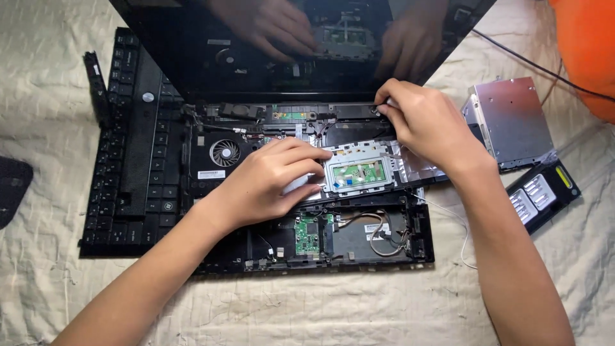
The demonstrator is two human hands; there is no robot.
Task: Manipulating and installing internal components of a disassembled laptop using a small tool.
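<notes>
Head view: both forearms enter from the bottom edge and reach up over an opened laptop base (pixel 359 247) lying on a beige cloth (pixel 320 307). Left hand (pixel 269 179) rests palm-down on the chassis centre, fingers half curled, fingertips touching the left edge of a silver touchpad bracket (pixel 357 170) with a green board in its middle; whether it pinches anything, cannot tell. Right hand (pixel 419 122) sits at the upper right of the chassis near the hinge, fingers curled inward, tips pressed together on a small part at the hinge line; the part itself is too small to identify. Cooling fan (pixel 225 152) is exposed left of the left hand. Small green circuit board (pixel 307 234) lies in the lower bay, with loose wires (pixel 384 234) just beside it. Dark screen (pixel 301 45) stands behind, reflecting both hands. Detached keyboard (pixel 131 141) lies to the left of the base, touching it. Silver optical drive (pixel 512 118) and black battery (pixel 544 192) lie on the cloth to the right. Orange object (pixel 586 45) occupies the upper right corner.
</notes>
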